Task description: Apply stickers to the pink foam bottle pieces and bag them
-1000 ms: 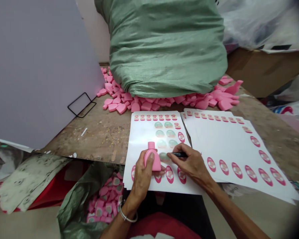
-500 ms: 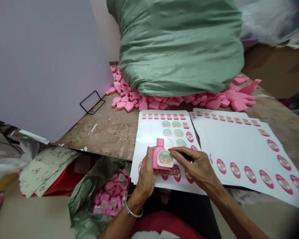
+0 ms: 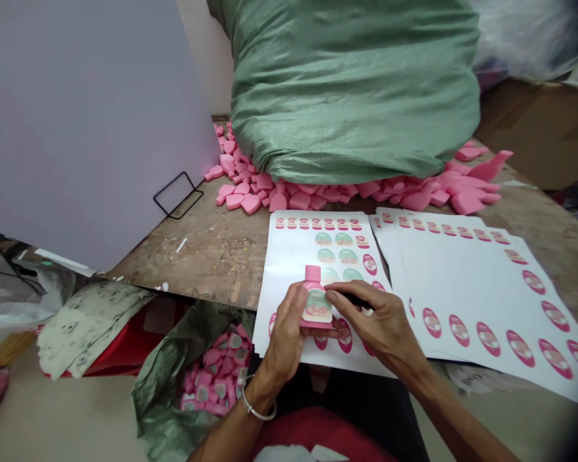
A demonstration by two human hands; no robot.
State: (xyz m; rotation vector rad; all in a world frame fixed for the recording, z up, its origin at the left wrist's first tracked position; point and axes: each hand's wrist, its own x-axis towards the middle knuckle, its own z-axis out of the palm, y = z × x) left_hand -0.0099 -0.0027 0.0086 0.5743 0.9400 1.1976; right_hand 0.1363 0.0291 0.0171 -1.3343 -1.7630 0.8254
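Note:
My left hand (image 3: 285,330) is wrapped around a small pink bottle (image 3: 313,273), holding it upright above a sheet of stickers (image 3: 289,256). On the bottle's front lies a green and cream label (image 3: 316,305). My right hand (image 3: 383,321) has its thumb and index finger at the label's upper right edge. Something dark shows between the fingers of that hand; its kind is hidden. Green stickers and pink oval ones remain on the sheet around the bottle.
More sticker sheets (image 3: 462,276) overlap to the right. A big green sack (image 3: 356,96) rests on a heap of pink bottles (image 3: 289,196) at the back of the wooden table (image 3: 212,256). Below left, an open green bag (image 3: 157,385) holds labelled pink bottles. A grey panel (image 3: 91,128) stands left.
The label now sits more centrally on the bottle, where it earlier lay toward the right side. My right fingers have moved slightly left with it. The view has shifted a little.

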